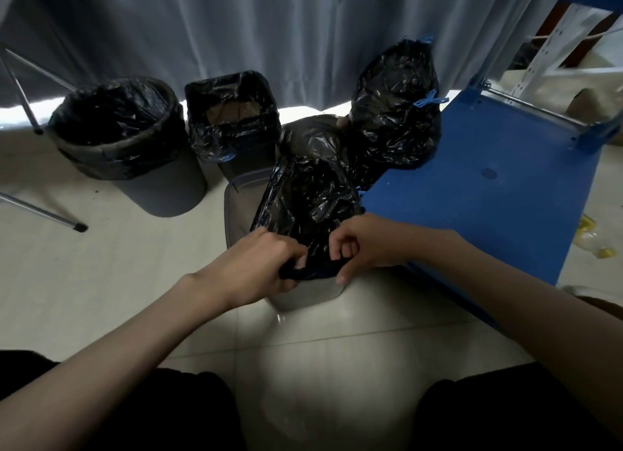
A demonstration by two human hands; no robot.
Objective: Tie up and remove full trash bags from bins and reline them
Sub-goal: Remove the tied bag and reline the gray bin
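At far left a round grey bin (pixel 141 167) stands on the pale tiled floor (pixel 111 282), lined with a crinkled, glossy black bag (pixel 118 123) whose edge folds down over the rim; what is inside cannot be made out. Just beside it to the right is a smaller square bin (pixel 246 167), also lined with black film (pixel 215 140) draped loosely over its top, with a brownish interior showing through the opening. Nearer the camera, a translucent grey rectangular bin (pixel 236 214) holds a black liner (pixel 303 194) that bunches up out of its mouth, thin and shiny with many sharp creases. The left hand (pixel 259 265) is closed in a fist on the near edge of this liner at the bin's rim, and the right hand (pixel 364 245) is curled shut on the same edge just beside it, thumb pressed against the bin's front wall. Behind this bin lies a dull black sack (pixel 313 137), and right of that stands a full, lumpy black bag (pixel 394 106), closed with blue drawstring ties (pixel 429 100) at its top and side. It rests against a flat blue metal shelf (pixel 488 187) with a smooth painted surface. A grey pleated curtain (pixel 236 29) hangs behind everything.
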